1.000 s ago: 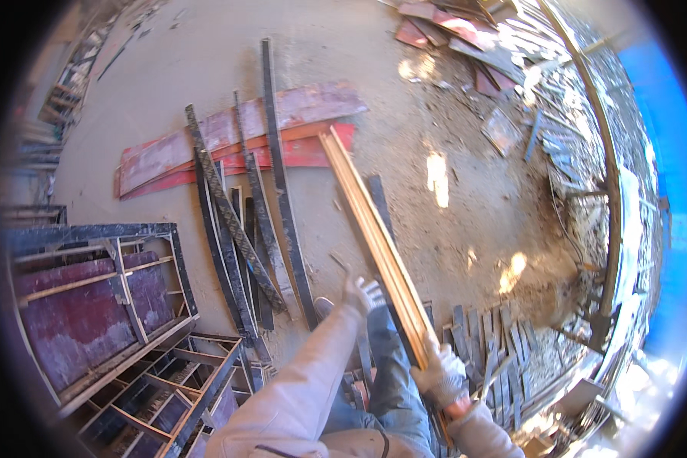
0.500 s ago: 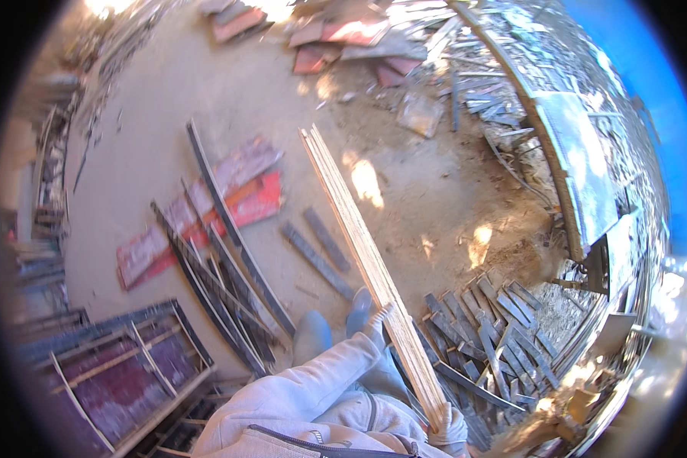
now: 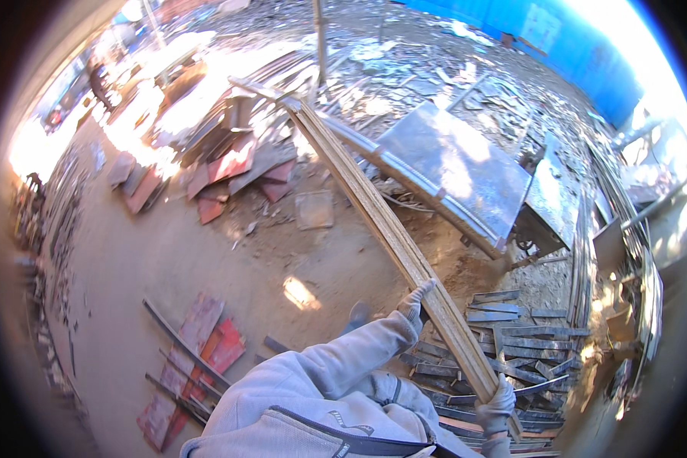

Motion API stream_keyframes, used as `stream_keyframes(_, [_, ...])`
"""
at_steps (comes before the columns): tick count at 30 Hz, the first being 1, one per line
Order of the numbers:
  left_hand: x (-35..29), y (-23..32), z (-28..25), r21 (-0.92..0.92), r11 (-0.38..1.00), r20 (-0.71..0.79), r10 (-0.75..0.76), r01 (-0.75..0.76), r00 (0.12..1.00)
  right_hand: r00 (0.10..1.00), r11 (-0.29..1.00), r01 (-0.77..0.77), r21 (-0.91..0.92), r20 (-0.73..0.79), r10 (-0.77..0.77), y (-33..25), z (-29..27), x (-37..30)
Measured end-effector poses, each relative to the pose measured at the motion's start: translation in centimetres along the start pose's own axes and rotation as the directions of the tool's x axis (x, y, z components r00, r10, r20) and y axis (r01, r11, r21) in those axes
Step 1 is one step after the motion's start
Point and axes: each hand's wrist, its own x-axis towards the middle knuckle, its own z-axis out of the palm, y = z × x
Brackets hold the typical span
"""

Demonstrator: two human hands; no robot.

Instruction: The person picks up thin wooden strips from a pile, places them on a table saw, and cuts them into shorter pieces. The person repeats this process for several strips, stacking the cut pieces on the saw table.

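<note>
At the lower left, red panels (image 3: 225, 347) lie on the ground with long dark strips (image 3: 177, 337) across them. Upper left, a heap of red and grey board pieces (image 3: 233, 162), partly in glare.

Mid-frame, the long wooden planks (image 3: 382, 229), my thing here, slant from upper centre to lower right, several narrow lengths lined up together, lifted off the ground. My gloved left hand (image 3: 416, 299) is against their left edge, about centre-right, fingers touching; can't tell if it closes round underneath. Right of the planks' upper stretch, a sheet-topped table (image 3: 466, 172); by eye the planks cross in front of its rail, can't tell if they touch.

Lower right, a pile of short dark strips (image 3: 538, 343) on the ground. My gloved right hand (image 3: 498, 401) is curled round the planks near their lower end, gripping; a bit sticks out beyond it.

Step in hand, I judge: carrying the planks as one bundle. Next move calls for a firm right grip, left hand supporting, lengths kept together, far end clear of the table.
</note>
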Motion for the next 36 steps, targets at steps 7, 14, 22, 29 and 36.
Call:
stream_keyframes(7, [16.7,-0.4,11.5,0.046,0.982,0.018,-0.184,0.183,0.983,0.993,0.995,-0.104,0.01,-0.05,0.105,6.8,-1.6,14.6])
stream_keyframes(14, [34.8,-0.2,19.3,0.22,0.966,-0.1,-0.119,0.138,0.988,0.995,0.995,-0.097,0.004,0.039,0.096,17.6,1.9,33.6])
stream_keyframes(22, [46.6,6.7,23.5,0.515,0.825,-0.313,-0.072,0.233,0.947,0.979,1.0,0.007,-0.027,0.203,-0.001,25.0,10.7,54.2])
stream_keyframes(29, [48.3,14.8,25.7,0.782,0.523,-0.502,0.205,0.34,0.84,0.945,0.992,0.009,-0.123,0.325,0.032,27.0,21.1,61.5])
stream_keyframes(36, [50.8,15.9,23.5,0.711,-0.607,0.138,0.616,0.356,0.776,0.998,0.992,0.019,-0.122,0.054,-0.013,20.2,18.9,59.4])
